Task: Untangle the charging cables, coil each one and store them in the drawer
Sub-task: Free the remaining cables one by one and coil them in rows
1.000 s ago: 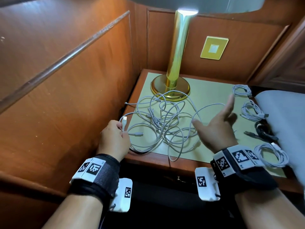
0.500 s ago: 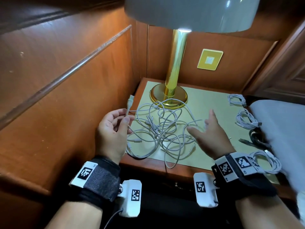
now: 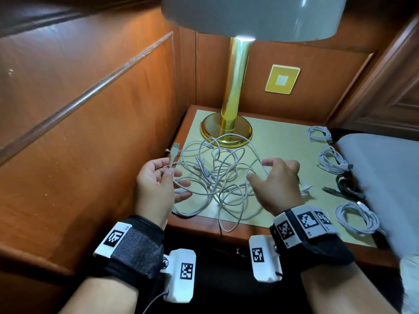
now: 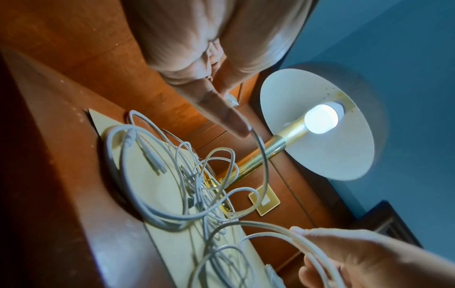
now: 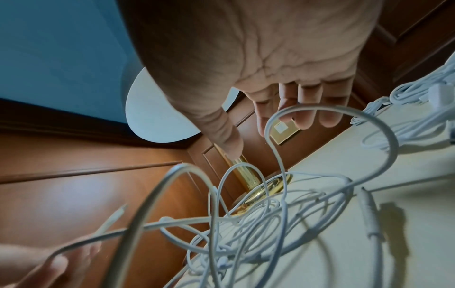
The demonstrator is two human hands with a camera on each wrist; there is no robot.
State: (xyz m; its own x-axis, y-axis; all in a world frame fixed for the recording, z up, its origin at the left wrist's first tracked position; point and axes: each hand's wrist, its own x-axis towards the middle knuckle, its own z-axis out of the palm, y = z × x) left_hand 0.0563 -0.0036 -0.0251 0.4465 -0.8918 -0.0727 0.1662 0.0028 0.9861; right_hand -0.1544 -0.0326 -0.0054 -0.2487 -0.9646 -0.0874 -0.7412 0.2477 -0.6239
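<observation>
the drawer named in the task is lying mostly in shadow under the front edge of the nightstand (image 3: 205, 226), with only a small metal knob (image 3: 238, 252) showing, so its state is hard to make out. the lampshade (image 3: 254, 17) is being cut off at the top of the head view, and the bed edge (image 3: 385, 177) at 3 o'clock is blurring away. no brand or readable writing is showing; the wrist bands are carrying only black-and-white square code patches. the tangle of cables (image 3: 217, 177) is lying in loose, thin, round white loops on the pale yellow mat in the middle of the nightstand, reaching back to the shiny brass lamp base (image 3: 226, 130) at 12 o'clock. the left hand (image 3: 156, 184), at 9 o'clock of the tangle, is pinching one cable just below its plug (image 3: 174, 150) between thumb and fingertip, the flat plug standing upward and the other fingers spreading loose. the right hand (image 3: 278, 182), at 3 o'clock of the tangle, is hovering palm down with fingers curled and apart; whether it is gripping a strand cannot be told, though in the left wrist view its fingertips (image 4: 302, 232) are touching a cable. four coiled cables are lying along the mat's right side, three white (image 3: 331, 160) and one black (image 3: 344, 184). the walls are glossy reddish wood panelling.
</observation>
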